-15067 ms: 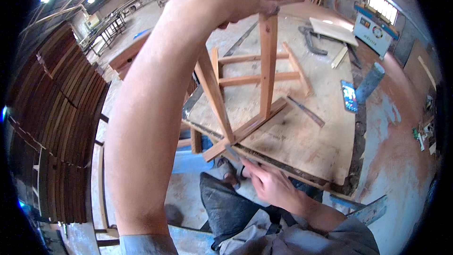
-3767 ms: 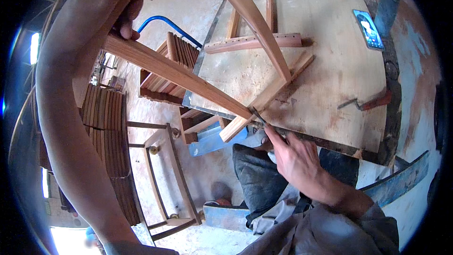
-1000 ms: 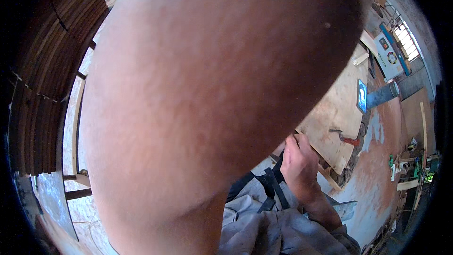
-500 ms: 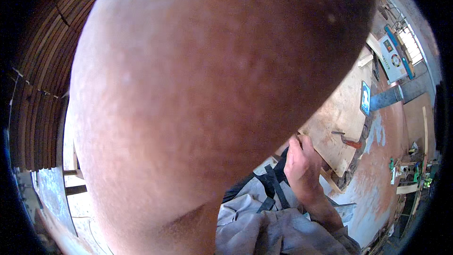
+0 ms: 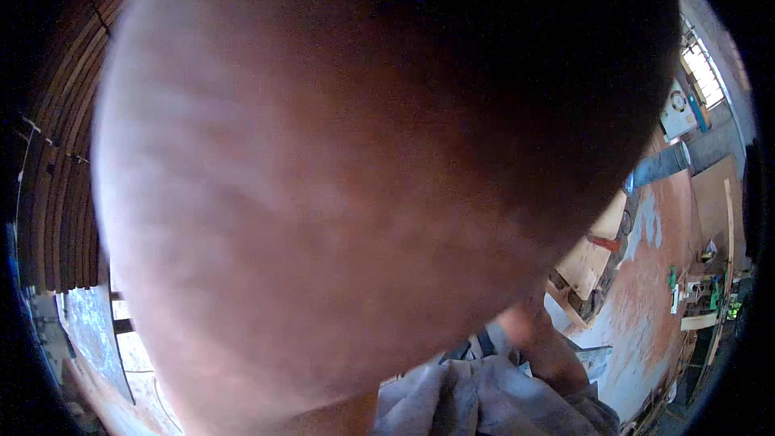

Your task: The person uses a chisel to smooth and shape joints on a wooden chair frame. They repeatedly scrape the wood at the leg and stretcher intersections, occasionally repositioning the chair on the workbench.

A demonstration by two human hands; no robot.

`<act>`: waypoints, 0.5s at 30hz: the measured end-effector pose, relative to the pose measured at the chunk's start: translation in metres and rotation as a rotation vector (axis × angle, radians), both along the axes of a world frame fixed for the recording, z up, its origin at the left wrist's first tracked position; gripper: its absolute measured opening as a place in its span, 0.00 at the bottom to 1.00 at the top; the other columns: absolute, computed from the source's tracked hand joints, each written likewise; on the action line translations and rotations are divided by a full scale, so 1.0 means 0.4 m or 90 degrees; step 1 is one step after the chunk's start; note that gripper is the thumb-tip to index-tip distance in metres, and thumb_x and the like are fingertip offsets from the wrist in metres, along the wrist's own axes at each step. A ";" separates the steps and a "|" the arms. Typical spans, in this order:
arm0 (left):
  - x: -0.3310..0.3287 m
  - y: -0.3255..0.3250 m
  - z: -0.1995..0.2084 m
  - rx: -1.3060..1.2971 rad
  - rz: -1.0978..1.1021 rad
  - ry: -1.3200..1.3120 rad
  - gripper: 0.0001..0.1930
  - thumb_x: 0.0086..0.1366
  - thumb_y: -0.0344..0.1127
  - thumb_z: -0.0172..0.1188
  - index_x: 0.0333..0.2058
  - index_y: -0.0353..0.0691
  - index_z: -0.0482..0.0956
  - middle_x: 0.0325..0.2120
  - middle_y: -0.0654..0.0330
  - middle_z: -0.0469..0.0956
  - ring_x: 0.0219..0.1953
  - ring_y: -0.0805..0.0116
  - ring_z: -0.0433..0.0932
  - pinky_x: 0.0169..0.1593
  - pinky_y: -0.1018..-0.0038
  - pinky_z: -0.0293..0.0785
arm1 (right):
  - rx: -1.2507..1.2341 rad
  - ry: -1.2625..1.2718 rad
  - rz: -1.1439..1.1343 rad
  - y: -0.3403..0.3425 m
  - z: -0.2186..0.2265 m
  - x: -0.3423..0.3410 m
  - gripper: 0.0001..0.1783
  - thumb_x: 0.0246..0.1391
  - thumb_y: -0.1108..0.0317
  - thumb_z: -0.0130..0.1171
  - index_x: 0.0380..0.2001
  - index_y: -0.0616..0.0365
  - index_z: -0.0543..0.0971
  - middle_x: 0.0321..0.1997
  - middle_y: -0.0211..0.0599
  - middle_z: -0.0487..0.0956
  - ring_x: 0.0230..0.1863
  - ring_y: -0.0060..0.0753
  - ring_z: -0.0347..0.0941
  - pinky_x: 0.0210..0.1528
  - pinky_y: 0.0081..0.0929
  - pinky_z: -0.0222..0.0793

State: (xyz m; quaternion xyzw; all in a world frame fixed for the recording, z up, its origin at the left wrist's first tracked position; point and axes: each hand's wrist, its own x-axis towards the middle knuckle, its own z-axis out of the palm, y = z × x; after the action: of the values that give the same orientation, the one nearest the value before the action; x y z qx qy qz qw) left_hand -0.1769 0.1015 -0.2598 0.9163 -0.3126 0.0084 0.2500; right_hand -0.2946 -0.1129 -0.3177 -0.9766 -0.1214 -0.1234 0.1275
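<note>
A large blurred expanse of bare skin, my left arm or hand (image 5: 323,194), is raised right in front of the camera and covers most of the head view. None of its fingers can be made out. Below it on the right, my right hand (image 5: 525,323) shows only in part and is smeared, with the forearm (image 5: 561,363) coming up beside my grey clothing (image 5: 484,396). Its fingers are hidden behind the raised arm. Nearest to the right hand lies a pale wooden board (image 5: 583,266), with an orange-red tool part (image 5: 604,243) at its far edge.
Brown slatted stacks (image 5: 60,169) stand along the left. At the right are a worn blue-and-rust surface (image 5: 638,307), a blue cylinder (image 5: 660,165), a white panel with a dial (image 5: 678,113) and a barred window (image 5: 702,73). Green fittings (image 5: 672,278) sit farther right.
The raised left arm has come closer to the camera and covers more on the right. It now hides most of my right hand, the phone-like screen and much of the board.
</note>
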 end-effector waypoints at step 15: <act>0.206 -0.195 0.556 0.113 -0.067 -0.226 0.28 0.72 0.60 0.57 0.53 0.40 0.81 0.20 0.62 0.77 0.19 0.72 0.76 0.24 0.68 0.74 | 0.298 -0.058 -0.278 -0.334 0.020 0.013 0.14 0.57 0.75 0.58 0.48 0.62 0.80 0.36 0.50 0.82 0.42 0.57 0.82 0.43 0.48 0.77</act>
State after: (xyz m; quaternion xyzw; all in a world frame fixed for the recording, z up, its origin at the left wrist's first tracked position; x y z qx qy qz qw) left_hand -0.0944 0.0234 -0.0374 0.9015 -0.3984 0.1288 0.1092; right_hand -0.2894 -0.2467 -0.3098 -0.9173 0.1174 -0.2159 0.3134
